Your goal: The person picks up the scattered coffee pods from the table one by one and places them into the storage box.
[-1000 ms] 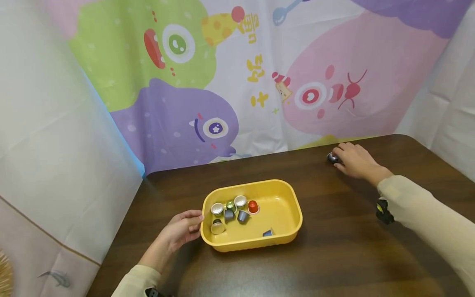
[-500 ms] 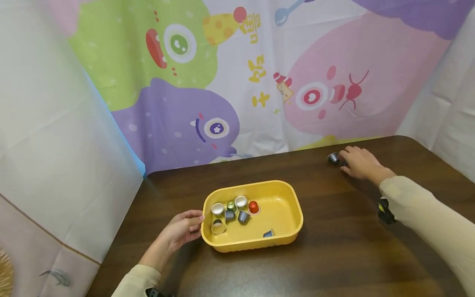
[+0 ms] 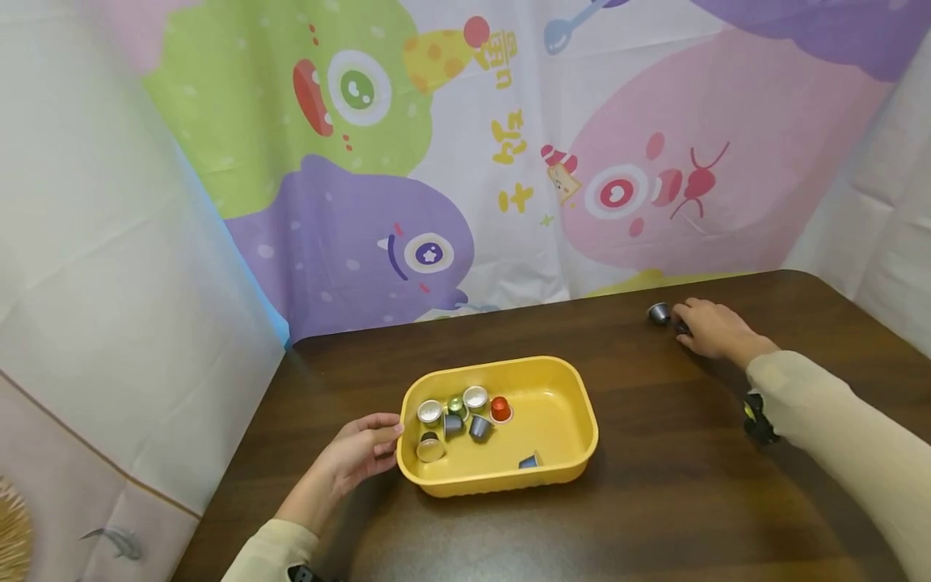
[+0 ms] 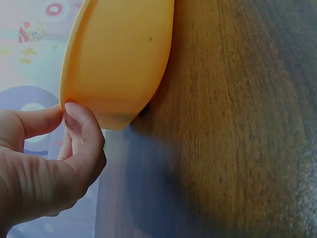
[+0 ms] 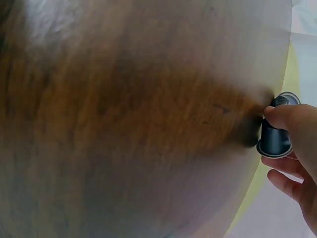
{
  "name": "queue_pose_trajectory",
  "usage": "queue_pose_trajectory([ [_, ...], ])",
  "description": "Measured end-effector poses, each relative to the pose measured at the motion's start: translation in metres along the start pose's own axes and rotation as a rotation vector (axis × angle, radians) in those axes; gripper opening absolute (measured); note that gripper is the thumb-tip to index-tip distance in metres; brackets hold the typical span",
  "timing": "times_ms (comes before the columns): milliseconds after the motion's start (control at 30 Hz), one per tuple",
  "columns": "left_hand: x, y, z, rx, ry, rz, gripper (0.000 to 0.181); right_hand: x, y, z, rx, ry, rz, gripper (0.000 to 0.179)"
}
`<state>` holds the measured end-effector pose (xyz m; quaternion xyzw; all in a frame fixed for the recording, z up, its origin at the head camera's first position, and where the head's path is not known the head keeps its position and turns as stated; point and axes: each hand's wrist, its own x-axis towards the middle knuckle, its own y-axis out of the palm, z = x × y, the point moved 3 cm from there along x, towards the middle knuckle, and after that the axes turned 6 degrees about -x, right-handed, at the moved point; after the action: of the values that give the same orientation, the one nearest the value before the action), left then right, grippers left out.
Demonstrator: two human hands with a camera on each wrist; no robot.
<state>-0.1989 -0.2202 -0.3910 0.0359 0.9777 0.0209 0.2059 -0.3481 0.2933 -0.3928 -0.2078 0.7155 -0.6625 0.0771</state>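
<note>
My left hand pinches the left rim of a yellow plastic tray, thumb and fingers on either side of the wall in the left wrist view. Inside the tray lie several coffee capsules, among them a red capsule, a green capsule and a blue capsule. At the back right of the table my right hand holds a dark coffee capsule between thumb and fingers, close to the tabletop. A grey coffee capsule lies just left of those fingers.
The dark wooden table ends at a printed cartoon curtain along the back. White cloth hangs at the left side and another at the right. Most capsules are grouped in the tray's left half.
My right hand has shifted slightly right, off the grey capsule and onto the dark capsule beside it, leaving the grey one uncovered. The left hand still holds the tray's rim.
</note>
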Motion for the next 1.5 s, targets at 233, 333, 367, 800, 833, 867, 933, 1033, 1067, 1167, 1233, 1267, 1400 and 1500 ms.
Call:
queue_pose_trajectory([
  [233, 0.000, 0.001, 0.000, -0.007, -0.008, 0.001, 0.033, -0.003, -0.005, 0.006, 0.001, -0.041, -0.041, 0.024],
  [333, 0.000, 0.000, 0.000, -0.009, -0.013, -0.014, 0.033, -0.004, -0.007, 0.011, 0.004, -0.062, -0.077, 0.024],
  [367, 0.000, 0.000, 0.000, -0.007, -0.013, -0.015, 0.033, -0.004, -0.007, 0.013, 0.004, -0.071, -0.091, 0.023],
  [800, 0.000, 0.001, -0.001, -0.001, -0.016, -0.015, 0.035, -0.010, -0.018, 0.039, -0.006, -0.164, -0.238, 0.024],
  [833, 0.000, 0.001, -0.001, 0.000, -0.016, -0.016, 0.035, -0.010, -0.019, 0.040, -0.009, -0.173, -0.249, 0.024],
  [867, 0.000, 0.001, -0.001, 0.000, -0.016, -0.016, 0.035, -0.009, -0.020, 0.042, -0.010, -0.180, -0.260, 0.024],
  [933, 0.000, 0.001, -0.001, -0.002, -0.016, -0.014, 0.035, -0.009, -0.021, 0.045, -0.013, -0.194, -0.274, 0.024],
  [1033, 0.000, 0.001, -0.001, -0.004, -0.015, -0.012, 0.034, -0.010, -0.022, 0.049, -0.018, -0.204, -0.274, 0.023],
  [1067, 0.000, 0.000, -0.001, -0.006, -0.014, -0.012, 0.034, -0.010, -0.022, 0.051, -0.018, -0.207, -0.272, 0.022],
  [1167, -0.001, 0.000, 0.000, -0.007, -0.013, -0.013, 0.035, -0.011, -0.023, 0.055, -0.026, -0.219, -0.275, 0.022],
  [1233, -0.001, 0.000, 0.000, -0.007, -0.013, -0.014, 0.036, -0.011, -0.024, 0.056, -0.034, -0.234, -0.292, 0.022],
  [1267, -0.001, 0.000, 0.000, -0.008, -0.014, -0.015, 0.036, -0.011, -0.024, 0.057, -0.039, -0.240, -0.299, 0.022],
  [1400, 0.000, 0.000, 0.000, -0.007, -0.015, -0.016, 0.036, -0.012, -0.025, 0.061, -0.060, -0.260, -0.330, 0.024],
  [1500, 0.000, 0.001, -0.001, -0.005, -0.016, -0.016, 0.036, -0.011, -0.026, 0.063, -0.073, -0.271, -0.343, 0.025],
])
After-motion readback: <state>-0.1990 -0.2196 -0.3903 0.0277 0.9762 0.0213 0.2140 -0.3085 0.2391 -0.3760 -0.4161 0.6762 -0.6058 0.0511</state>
